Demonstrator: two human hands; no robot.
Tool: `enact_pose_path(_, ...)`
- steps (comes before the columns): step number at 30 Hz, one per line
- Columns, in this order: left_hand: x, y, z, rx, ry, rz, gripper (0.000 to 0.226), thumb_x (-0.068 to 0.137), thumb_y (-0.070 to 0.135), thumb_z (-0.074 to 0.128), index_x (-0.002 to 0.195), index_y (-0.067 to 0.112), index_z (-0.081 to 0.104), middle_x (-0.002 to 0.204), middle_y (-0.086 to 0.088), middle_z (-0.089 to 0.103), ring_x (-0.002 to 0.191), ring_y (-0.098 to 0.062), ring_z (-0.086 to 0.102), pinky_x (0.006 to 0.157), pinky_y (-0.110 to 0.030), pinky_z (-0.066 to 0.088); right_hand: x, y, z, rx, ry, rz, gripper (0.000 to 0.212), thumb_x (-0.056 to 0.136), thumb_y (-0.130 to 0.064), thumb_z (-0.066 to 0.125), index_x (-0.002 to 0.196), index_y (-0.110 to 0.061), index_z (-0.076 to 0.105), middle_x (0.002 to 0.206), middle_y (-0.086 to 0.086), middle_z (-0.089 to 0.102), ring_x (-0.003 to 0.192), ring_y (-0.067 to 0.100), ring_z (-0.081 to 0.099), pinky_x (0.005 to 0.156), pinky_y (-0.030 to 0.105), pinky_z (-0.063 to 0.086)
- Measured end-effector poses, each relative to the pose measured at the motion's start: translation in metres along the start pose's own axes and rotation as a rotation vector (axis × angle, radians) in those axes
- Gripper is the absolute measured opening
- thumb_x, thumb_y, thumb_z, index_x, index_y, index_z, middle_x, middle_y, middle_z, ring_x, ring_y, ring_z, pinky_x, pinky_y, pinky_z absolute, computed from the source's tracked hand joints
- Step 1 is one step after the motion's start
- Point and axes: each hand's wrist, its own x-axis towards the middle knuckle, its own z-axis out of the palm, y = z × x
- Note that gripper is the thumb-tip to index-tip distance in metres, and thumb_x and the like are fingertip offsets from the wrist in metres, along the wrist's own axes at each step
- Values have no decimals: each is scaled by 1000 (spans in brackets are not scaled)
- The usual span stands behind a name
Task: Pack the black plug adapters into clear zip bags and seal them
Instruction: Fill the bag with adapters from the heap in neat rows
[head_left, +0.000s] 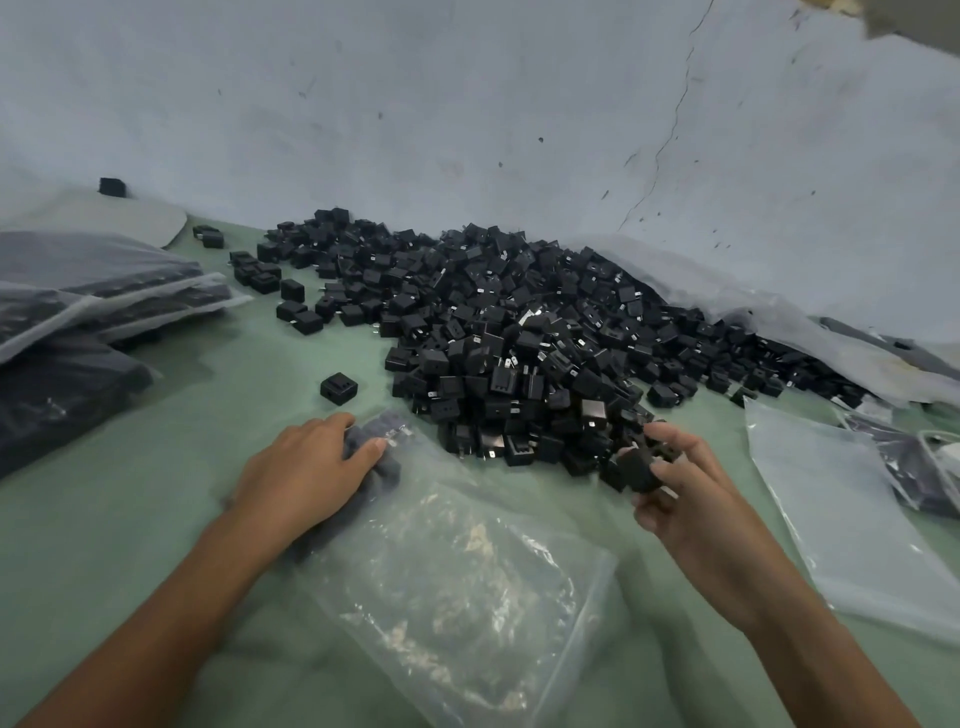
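Several adapters (641, 467) pinched in right hand (691, 488), just beside pile (519, 332), apart from bag (457, 582). Bag flat on table (208, 395); a few adapters already inside at far end, under left hand (306, 467), fingers relaxed, pressing plastic. Risks, judged: loose multi-piece grip may shed adapters in transfer; mouth may collapse if unheld; prongs may snag film. Room: green gap left of pile open, lone adapter (338, 387) there; spare bags (852, 519) hem right; packed bags (78, 312) hem left.
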Motion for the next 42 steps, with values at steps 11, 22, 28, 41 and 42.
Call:
enact_pose_path(11, -1, 0, -1, -22, -4, -3, 60, 91, 73, 33, 132, 33, 48, 135, 9, 57, 122, -22, 52, 78, -37, 39, -84, 38, -26, -324, -73, 224, 42, 75, 17, 71, 106, -12, 69, 89, 12, 74, 63, 21, 59, 58, 21, 48)
enact_pose_path(22, -1, 2, -2, -29, -3, 1, 53, 92, 71, 36, 123, 32, 52, 123, 8, 62, 112, -21, 56, 73, -36, 38, -63, 54, 65, 278, -288, 393, 34, 81, 8, 68, 114, 1, 72, 121, 23, 68, 96, 26, 72, 74, 30, 62)
enact_pose_path(28, -3, 3, -4, -20, -12, 14, 48, 93, 69, 36, 117, 31, 53, 117, 7, 61, 107, -20, 55, 71, -36, 38, -21, 69, 129, 271, -198, 366, 31, 90, 3, 63, 121, 2, 64, 119, 18, 70, 110, 31, 68, 96, 40, 56)
enact_pose_path(41, -3, 1, -2, -8, -16, 16, 53, 91, 72, 33, 121, 32, 51, 124, 6, 60, 112, -20, 54, 73, -36, 37, 18, 86, 182, -425, -85, 3, 28, 93, 4, 52, 98, -19, 67, 87, 3, 74, 66, 17, 72, 57, 33, 60)
enact_pose_path(42, -3, 1, -1, -9, -17, 16, 53, 91, 72, 33, 120, 32, 51, 124, 6, 60, 113, -20, 54, 73, -37, 38, 19, 88, 182, -492, -95, -28, 27, 95, -1, 53, 96, -23, 69, 84, 2, 73, 65, 20, 72, 59, 38, 61)
